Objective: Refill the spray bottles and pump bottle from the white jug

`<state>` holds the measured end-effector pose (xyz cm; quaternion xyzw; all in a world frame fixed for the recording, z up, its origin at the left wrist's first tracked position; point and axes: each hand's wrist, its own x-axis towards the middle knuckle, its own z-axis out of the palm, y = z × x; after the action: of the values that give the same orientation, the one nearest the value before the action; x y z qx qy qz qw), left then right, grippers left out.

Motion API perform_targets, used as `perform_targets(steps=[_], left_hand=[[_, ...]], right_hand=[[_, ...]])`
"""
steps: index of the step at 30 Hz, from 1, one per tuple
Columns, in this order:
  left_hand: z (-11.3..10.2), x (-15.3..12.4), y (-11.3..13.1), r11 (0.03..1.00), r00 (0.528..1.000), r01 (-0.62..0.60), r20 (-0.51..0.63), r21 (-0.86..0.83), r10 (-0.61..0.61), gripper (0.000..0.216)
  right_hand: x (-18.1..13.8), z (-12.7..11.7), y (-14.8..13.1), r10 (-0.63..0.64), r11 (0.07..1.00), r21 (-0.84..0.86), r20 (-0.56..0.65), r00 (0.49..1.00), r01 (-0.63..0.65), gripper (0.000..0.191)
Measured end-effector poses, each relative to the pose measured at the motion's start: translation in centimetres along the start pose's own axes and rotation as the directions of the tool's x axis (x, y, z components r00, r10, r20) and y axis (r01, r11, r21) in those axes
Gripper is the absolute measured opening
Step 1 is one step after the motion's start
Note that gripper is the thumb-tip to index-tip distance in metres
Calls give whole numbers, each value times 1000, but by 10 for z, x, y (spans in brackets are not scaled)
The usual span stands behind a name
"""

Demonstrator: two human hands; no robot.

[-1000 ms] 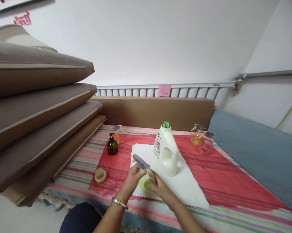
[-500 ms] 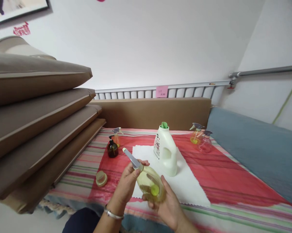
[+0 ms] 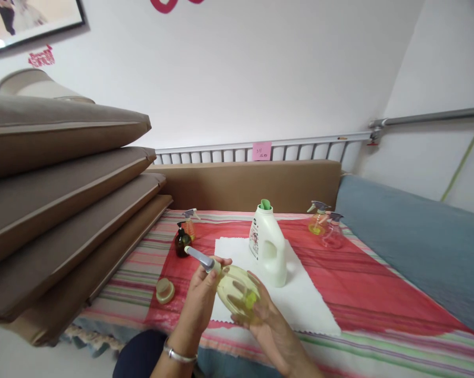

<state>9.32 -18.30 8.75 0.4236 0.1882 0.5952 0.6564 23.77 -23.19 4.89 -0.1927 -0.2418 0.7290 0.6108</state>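
Note:
Tilted in both hands is a clear yellowish spray bottle (image 3: pixel 234 287) with a grey and white trigger head pointing up to the left. My left hand (image 3: pixel 203 286), with a silver bangle at the wrist, is closed around its neck. Cupped under the bottle's base, my right hand (image 3: pixel 266 320) has its fingers wrapped round it, partly seen through the clear wall. Some yellow-green liquid shows near the base. Just beyond stands a large pale green detergent jug (image 3: pixel 275 257) with a green spout and no cap on it, upright on a white cloth (image 3: pixel 308 307).
A round pale cap (image 3: pixel 165 290) lies at left. Behind it stand a dark pump bottle (image 3: pixel 182 241) and an orange-tinted spray bottle (image 3: pixel 189 227). Two more spray bottles, one yellow (image 3: pixel 318 223) and one pink (image 3: pixel 332 236), stand at right. Stacked brown cushions (image 3: pixel 71 205) border the left side.
The spray bottle has tipped further toward horizontal and its trigger head has swung left and slightly down. Both hands keep their hold. The view has shifted slightly.

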Motion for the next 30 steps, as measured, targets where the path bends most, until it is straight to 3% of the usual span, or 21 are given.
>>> perform_targets(steps=[2, 5, 6, 9, 10, 14, 18, 19, 23, 24, 26, 28, 30], left_hand=[[0, 0, -1, 1000, 1000, -9, 7, -4, 9, 27], [0, 2, -4, 1000, 1000, 1, 28, -20, 0, 27], [1, 2, -5, 1000, 1000, 2, 28, -28, -1, 26], [3, 4, -7, 999, 1000, -6, 20, -34, 6, 24], [4, 4, -7, 1000, 1000, -2, 23, -28, 3, 24], [9, 4, -6, 1000, 998, 18, 65, 5, -18, 25], [11, 4, -6, 998, 999, -29, 30, 52, 27, 19], [11, 4, -6, 997, 999, -46, 18, 69, 45, 17], [11, 3, -8, 983, 997, -79, 17, 164, 77, 15], [11, 2, -9, 981, 997, -79, 22, 176, 76, 16], [11, 3, -11, 983, 997, -80, 22, 164, 78, 16], [10, 3, -12, 989, 997, -76, 9, 129, 75, 16], [10, 3, -12, 991, 998, -65, 10, 114, 64, 14]], right_hand=[[1, -1, -1, 26, 998, 61, -4, 1000, -26, 65], [0, -4, -4, 217, 966, 133, 37, 976, -220, 65], [0, -6, -4, 204, 969, 132, 45, 978, -209, 63], [-2, -12, -5, 2, 993, 116, 63, 998, -9, 61], [-3, -14, -5, 2, 994, 112, 78, 997, -11, 61], [-4, -19, -3, 215, 970, 90, 123, 969, -226, 64], [-3, -21, 0, 21, 998, 61, 82, 996, -26, 66], [-3, -22, 2, 23, 998, 58, 81, 996, -27, 67], [1, -29, 8, 255, 964, 46, 107, 961, -261, 60], [1, -30, 9, 243, 968, 46, 97, 965, -248, 57], [0, -30, 10, 98, 994, 44, 56, 994, -100, 51], [-1, -27, 9, -17, 999, 34, 43, 999, 16, 58], [-2, -26, 8, 66, 997, 26, 65, 996, -68, 60]])
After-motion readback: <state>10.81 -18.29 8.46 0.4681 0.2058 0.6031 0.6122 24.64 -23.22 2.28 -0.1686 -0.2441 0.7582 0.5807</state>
